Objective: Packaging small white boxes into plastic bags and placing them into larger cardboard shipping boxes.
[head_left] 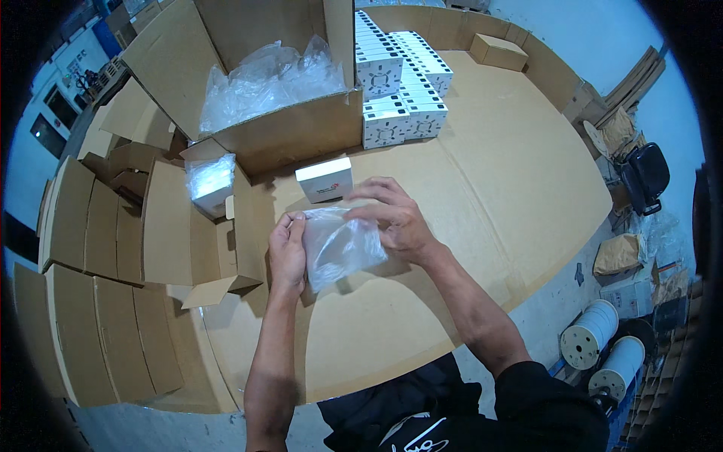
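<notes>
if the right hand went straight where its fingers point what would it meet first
Probably the small white box, just past the right hand, though depth over the plastic bag is unclear.

The plastic bag (335, 252) was clear and colourless, with whitish glints along its creases. The small box (324, 182) was white, its front marked by a little red emblem and dark print. The stacked boxes (403, 124) were white too, patterned with grey-black line drawings on their ends and rows of black squares along their tops. The worktop (520, 203) was a warm tan, the large carton (301, 132) a deeper brown. The sleeve (550, 399) was black, the wall (587, 38) pale blue, the chair (646, 177) black, and the spools (591, 331) white.
</notes>
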`<state>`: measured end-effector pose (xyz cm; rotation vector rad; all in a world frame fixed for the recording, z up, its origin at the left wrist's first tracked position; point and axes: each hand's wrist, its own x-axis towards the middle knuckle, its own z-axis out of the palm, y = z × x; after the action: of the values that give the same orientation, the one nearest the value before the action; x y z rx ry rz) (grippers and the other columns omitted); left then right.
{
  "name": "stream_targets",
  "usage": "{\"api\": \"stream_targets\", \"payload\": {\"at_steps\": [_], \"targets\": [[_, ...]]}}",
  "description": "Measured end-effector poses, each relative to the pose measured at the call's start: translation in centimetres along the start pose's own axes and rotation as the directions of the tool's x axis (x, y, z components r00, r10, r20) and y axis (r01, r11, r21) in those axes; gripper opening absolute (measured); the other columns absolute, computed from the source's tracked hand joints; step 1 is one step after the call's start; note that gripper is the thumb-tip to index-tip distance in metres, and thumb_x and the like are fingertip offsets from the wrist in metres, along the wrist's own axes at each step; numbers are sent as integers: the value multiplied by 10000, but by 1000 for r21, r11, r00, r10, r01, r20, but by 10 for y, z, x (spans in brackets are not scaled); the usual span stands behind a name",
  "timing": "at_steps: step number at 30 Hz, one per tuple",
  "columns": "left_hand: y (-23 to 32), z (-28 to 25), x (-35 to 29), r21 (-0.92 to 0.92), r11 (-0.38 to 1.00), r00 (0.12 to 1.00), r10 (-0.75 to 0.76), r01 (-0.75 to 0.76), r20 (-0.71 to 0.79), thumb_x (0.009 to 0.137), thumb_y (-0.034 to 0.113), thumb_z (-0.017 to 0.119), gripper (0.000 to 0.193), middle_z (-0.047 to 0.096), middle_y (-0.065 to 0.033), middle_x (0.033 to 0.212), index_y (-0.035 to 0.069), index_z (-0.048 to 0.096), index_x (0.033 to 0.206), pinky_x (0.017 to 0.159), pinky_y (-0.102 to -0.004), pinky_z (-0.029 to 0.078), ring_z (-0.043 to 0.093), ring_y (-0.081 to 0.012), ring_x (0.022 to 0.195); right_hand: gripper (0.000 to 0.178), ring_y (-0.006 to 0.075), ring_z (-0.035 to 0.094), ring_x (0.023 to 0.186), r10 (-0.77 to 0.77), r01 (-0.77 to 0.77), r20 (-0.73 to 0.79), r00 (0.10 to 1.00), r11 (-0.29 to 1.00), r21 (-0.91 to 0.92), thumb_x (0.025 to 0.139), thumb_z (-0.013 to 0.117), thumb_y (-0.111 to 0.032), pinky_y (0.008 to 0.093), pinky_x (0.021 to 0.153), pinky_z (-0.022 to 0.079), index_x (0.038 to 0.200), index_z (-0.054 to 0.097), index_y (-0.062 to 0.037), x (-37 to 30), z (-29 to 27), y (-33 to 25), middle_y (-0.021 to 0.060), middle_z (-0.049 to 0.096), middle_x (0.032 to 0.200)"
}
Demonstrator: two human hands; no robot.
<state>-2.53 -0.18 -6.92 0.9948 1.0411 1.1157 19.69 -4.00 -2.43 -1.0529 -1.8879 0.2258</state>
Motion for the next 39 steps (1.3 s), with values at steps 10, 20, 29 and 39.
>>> {"api": "stream_targets", "payload": {"at_steps": [10, 20, 29, 39], "targets": [[14, 22, -27, 128, 916, 925, 377, -380, 43, 1090, 354, 473, 417, 648, -72, 1034, 3, 569, 1294, 745, -274, 498, 588, -111, 858, 208, 89, 562, 655, 560, -508, -28, 828, 770, 387, 1011, 614, -156, 315, 613, 478, 956, 707, 22, -10, 25, -2, 76, 668, 724], [14, 35, -29, 199, 945, 960, 275, -260, -48, 1016, 197, 658, 200, 645, 13, 783, -2, 666, 1006, 628, -213, 447, 552, -38, 695, 236, 75, 606, 778, 590, -492, 6, 808, 668, 558, 1024, 634, -220, 273, 692, 505, 1022, 700, 7, -10, 33, -1, 32, 700, 872], [11, 35, -34, 336, 891, 945, 326, -305, -8, 994, 193, 684, 199, 653, -14, 771, -4, 657, 983, 619, -246, 467, 571, -64, 693, 165, 72, 560, 681, 808, -395, 133, 573, 130, 909, 1057, 578, -189, 217, 631, 479, 1028, 645, -41, 1, 11, -4, -10, 616, 835], [26, 25, -29, 505, 818, 939, 341, -277, -38, 1068, 274, 558, 319, 562, -40, 649, 11, 669, 927, 542, -275, 434, 541, -48, 628, 220, 128, 597, 610, 621, -548, -118, 775, 753, 364, 1012, 612, -174, 323, 572, 453, 903, 640, 15, -12, 34, -4, 91, 624, 675]]}}
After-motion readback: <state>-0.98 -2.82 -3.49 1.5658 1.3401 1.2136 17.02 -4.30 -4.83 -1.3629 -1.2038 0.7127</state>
